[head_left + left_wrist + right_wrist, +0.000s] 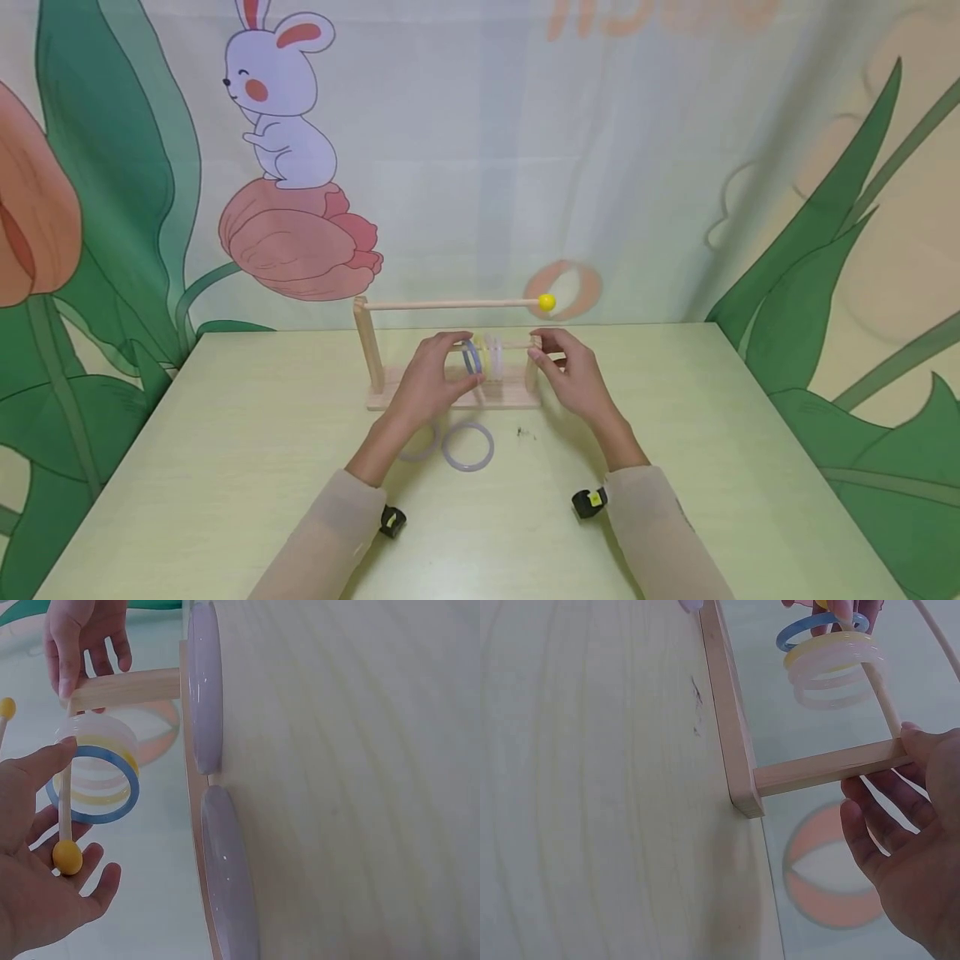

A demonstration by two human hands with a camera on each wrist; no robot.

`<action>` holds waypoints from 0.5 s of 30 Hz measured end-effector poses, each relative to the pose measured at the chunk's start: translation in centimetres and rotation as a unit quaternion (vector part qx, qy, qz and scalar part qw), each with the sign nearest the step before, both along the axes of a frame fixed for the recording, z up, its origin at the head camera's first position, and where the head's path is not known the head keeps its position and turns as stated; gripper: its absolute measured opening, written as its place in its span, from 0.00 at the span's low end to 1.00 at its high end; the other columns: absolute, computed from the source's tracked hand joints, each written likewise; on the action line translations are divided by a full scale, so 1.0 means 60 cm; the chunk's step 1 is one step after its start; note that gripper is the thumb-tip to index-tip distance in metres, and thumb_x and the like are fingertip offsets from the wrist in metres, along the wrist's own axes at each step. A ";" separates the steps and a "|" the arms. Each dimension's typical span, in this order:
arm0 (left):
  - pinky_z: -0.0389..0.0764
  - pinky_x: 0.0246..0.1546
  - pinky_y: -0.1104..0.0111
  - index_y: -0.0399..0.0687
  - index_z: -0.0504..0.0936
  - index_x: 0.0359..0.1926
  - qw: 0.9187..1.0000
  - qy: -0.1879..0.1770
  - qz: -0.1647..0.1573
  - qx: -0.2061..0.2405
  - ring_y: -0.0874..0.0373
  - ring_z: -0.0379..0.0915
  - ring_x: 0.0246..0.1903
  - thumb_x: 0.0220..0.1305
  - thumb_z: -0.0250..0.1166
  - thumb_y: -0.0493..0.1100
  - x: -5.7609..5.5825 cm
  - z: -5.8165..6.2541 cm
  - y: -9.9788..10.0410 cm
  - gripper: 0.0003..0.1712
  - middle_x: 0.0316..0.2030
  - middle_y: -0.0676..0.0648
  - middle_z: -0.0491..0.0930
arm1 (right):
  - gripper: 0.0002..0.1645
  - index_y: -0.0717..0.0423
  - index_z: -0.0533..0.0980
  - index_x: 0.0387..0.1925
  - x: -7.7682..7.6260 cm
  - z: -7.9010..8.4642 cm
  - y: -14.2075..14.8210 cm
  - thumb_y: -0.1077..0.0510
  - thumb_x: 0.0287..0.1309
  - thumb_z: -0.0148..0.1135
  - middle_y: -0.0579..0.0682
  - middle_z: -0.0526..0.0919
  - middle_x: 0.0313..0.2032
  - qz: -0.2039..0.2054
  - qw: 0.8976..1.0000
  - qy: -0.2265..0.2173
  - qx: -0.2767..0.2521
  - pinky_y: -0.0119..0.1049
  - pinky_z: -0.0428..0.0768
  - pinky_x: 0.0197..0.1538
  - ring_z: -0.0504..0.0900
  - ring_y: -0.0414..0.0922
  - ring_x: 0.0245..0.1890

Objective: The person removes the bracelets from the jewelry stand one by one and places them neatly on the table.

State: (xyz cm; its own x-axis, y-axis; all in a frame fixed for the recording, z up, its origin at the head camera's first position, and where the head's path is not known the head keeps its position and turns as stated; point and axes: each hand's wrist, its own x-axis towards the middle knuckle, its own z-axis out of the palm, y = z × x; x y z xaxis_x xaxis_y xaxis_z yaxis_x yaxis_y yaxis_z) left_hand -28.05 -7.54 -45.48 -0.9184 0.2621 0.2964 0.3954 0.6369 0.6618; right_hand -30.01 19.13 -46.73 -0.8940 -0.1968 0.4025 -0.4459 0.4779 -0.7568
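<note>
A wooden ring rack stands at the table's far side, with a tall post (371, 354) left and a short post (829, 766) right. On its lower rod (881, 694) hang a blue ring (132, 796), a yellow ring (799, 654) and pale pinkish rings (829, 703). My left hand (431, 371) pinches the blue ring at the rod, near the yellow ball end (67, 857). The right hand (573, 375) grips the top of the short post between thumb and fingers. Two lavender rings, one nearer (468, 468) and one partly behind my left wrist (417, 458), lie before the base (517, 400).
The upper rod (450, 305) runs above both hands and ends in a yellow ball (547, 302). Small dark marks (525, 433) show on the tabletop (225, 467). A printed curtain (450, 167) hangs behind the table's back edge.
</note>
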 end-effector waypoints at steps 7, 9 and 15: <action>0.65 0.75 0.48 0.49 0.73 0.74 1.000 0.000 -0.002 0.001 0.43 0.61 0.75 0.67 0.76 0.52 0.001 0.000 0.000 0.39 0.71 0.45 0.74 | 0.21 0.58 0.78 0.64 -0.002 -0.002 0.001 0.54 0.77 0.63 0.53 0.86 0.50 -0.001 1.000 -0.004 -0.003 0.49 0.85 0.51 0.85 0.50 0.53; 0.65 0.75 0.48 0.50 0.73 0.74 1.000 -0.003 -0.001 0.001 0.43 0.61 0.75 0.67 0.76 0.52 0.001 0.000 0.000 0.39 0.71 0.45 0.74 | 0.21 0.59 0.78 0.64 -0.001 -0.002 0.001 0.54 0.77 0.63 0.53 0.86 0.50 -0.001 1.000 -0.007 -0.003 0.49 0.85 0.51 0.85 0.50 0.53; 0.65 0.75 0.47 0.51 0.73 0.74 1.000 -0.003 0.004 0.001 0.44 0.61 0.75 0.67 0.76 0.53 0.002 0.001 0.000 0.39 0.71 0.46 0.74 | 0.21 0.57 0.78 0.64 0.000 0.000 -0.001 0.54 0.77 0.63 0.54 0.86 0.50 0.000 1.000 -0.004 -0.003 0.49 0.85 0.52 0.85 0.51 0.53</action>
